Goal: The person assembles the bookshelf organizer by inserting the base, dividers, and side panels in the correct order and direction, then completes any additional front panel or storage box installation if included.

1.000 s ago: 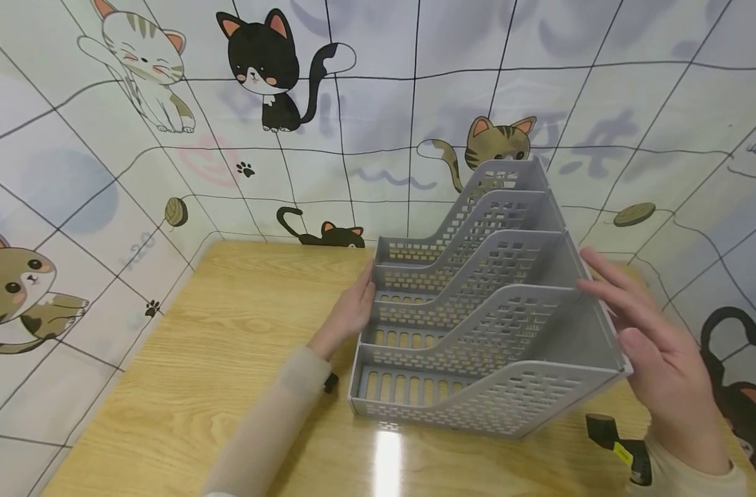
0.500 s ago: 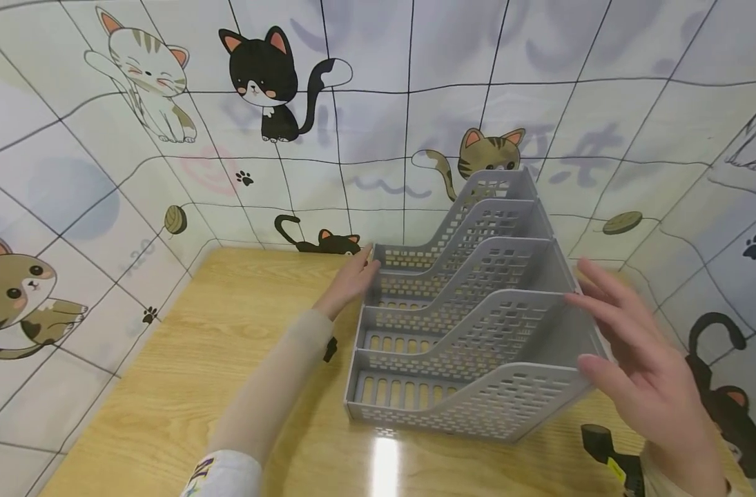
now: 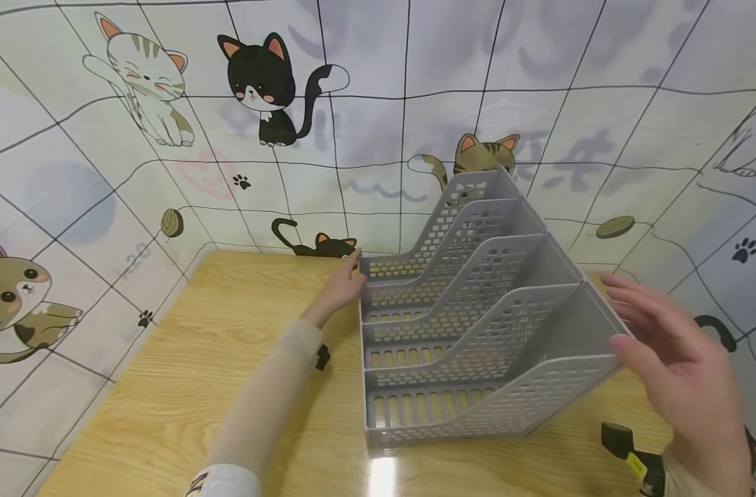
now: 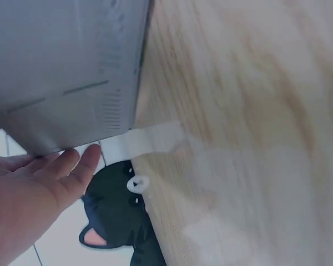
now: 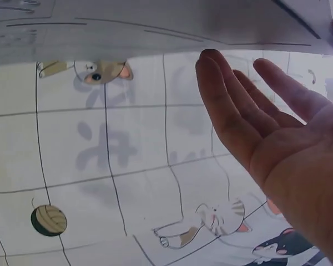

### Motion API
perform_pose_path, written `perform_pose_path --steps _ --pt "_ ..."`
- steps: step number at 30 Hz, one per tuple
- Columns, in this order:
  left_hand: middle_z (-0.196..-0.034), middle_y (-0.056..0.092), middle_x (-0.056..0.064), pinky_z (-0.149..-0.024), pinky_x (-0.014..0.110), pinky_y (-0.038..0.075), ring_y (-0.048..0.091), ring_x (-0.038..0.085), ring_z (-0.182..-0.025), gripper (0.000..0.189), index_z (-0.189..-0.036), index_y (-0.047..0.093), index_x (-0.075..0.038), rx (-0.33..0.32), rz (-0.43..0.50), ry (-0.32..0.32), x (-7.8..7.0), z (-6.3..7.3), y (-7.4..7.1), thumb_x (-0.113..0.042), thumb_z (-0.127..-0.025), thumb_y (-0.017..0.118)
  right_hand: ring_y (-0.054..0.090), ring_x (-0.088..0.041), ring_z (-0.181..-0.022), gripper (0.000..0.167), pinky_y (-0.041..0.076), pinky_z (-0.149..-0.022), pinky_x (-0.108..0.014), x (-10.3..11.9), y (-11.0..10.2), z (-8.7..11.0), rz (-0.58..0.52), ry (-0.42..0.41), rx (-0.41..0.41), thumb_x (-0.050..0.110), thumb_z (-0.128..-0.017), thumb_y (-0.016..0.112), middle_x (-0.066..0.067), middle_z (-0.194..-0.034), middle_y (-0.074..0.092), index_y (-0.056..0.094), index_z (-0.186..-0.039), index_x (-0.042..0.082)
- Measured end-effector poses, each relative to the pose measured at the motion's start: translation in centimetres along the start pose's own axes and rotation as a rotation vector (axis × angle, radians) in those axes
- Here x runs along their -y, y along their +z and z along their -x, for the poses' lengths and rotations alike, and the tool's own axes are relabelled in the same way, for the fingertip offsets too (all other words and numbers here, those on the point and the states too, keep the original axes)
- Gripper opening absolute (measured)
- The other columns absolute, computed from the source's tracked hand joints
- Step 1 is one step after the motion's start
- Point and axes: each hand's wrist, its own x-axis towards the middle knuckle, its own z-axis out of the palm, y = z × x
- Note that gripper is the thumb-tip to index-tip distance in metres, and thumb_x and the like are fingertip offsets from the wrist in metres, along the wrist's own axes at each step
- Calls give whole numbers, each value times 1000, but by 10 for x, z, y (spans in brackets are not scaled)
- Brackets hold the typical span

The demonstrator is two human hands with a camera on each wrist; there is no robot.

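A grey plastic file organizer (image 3: 520, 404), with several slanted compartments and perforated dividers, stands at an angle on the table. At its far left corner my left hand (image 3: 339, 290) touches the low end. In the left wrist view the fingers of that hand (image 4: 36, 194) lie along the edge of the organizer's smooth grey wall (image 4: 55, 61). On the other side, my right hand (image 3: 688, 366) touches the tall end, its thumb by the near top corner. The right wrist view shows the right hand (image 5: 283, 144) with fingers extended, one fingertip against the grey wall (image 5: 155, 27).
The wood-grain table (image 3: 185, 373) extends to the left and front of the organizer. A wall covering (image 3: 378, 124) with cartoon cats and grid lines surrounds it at the back and sides. A black strap piece with a yellow tag (image 3: 636, 466) shows at the right wrist.
The organizer has turned slightly, its near end swinging right and its far end left. My left hand has shifted from the low end's side to its far corner; my right hand has moved right.
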Motion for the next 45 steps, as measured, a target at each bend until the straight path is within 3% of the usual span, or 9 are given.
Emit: perform_pose_path --steps 2,9,15,20,27,32,34,40,45 --pt "-167 28 16 -116 58 36 33 39 -150 72 -164 22 -6 -14 25 3 4 7 -5 -17 -99 50 69 -19 -112 36 54 -91 -17 -1 -3 1 34 37 -92 -26 -90 56 -23 -136 63 51 -126 -30" --pt "-146 50 24 -107 54 46 51 41 -131 61 -149 46 3 -133 15 -3 16 34 -16 -14 -93 61 60 6 -62 5 48 -65 -6 -6 7 -1 680 263 -443 -1 -95 72 23 -80 67 76 -96 -2" --pt "-111 64 16 -81 43 54 61 29 -95 46 -136 58 1 -197 -99 -39 17 61 -33 -18 -95 65 60 10 -55 18 48 -65 -9 -24 19 -7 675 305 -545 14 -102 66 29 -67 63 76 -99 -1" --pt "-85 63 10 -59 34 48 55 21 -69 40 -125 67 -2 -130 -208 -80 17 77 -49 -34 -101 64 65 11 -73 20 45 -78 -9 -32 20 -9 641 359 -444 11 -102 65 29 -86 65 72 -118 -1" --pt "-134 67 18 -99 53 52 65 36 -119 52 -135 67 -4 193 -282 -51 11 89 -66 -45 -105 57 56 -6 -130 56 48 -93 -10 -48 14 -9 508 269 -10 -14 -92 67 -8 -147 54 55 -146 -2" --pt "-81 67 8 -68 39 53 62 21 -68 41 -117 73 0 303 -226 -61 13 90 -73 -36 -106 57 40 -6 -147 91 46 -96 -10 -70 19 -10 473 235 179 -17 -88 70 -12 -168 30 30 -164 13" --pt "-65 56 2 -57 35 48 50 14 -53 37 -108 74 0 332 -179 -83 16 90 -75 -33 -106 57 42 2 -142 86 45 -93 -7 -81 23 -8 497 259 159 -11 -93 69 -11 -168 30 29 -164 16" --pt "-84 71 10 -65 41 58 63 19 -60 37 -117 69 3 375 -73 -129 15 91 -77 -30 -106 57 61 21 -91 44 50 -72 -5 -113 42 0 574 367 -63 3 -101 65 -28 -133 63 58 -144 1" --pt "-116 66 18 -82 41 58 68 26 -92 43 -134 60 0 284 -75 -72 20 90 -73 -33 -107 56 78 -17 -82 52 55 -62 -20 -123 40 4 622 569 117 20 -105 64 -32 -129 64 49 -151 0"
